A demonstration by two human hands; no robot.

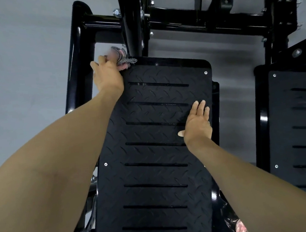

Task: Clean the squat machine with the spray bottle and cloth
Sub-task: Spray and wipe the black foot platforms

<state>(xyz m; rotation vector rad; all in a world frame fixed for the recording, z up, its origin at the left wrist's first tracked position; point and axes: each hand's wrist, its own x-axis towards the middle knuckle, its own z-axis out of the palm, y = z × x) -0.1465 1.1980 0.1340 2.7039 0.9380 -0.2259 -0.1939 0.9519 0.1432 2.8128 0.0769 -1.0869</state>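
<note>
Left hand (pixel 107 74) grip closed around blurred, perhaps checkered cloth (pixel 123 58); right hand (pixel 197 124) flat, empty.

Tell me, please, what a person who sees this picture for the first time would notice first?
The eye falls first on the large black footplate with diamond tread and horizontal slots, filling the centre. Next come the two bare arms reaching over it: the left hand presses a checkered cloth against the plate's far left corner, and the right hand rests flat near its right edge. A second footplate shows at the right.
</note>
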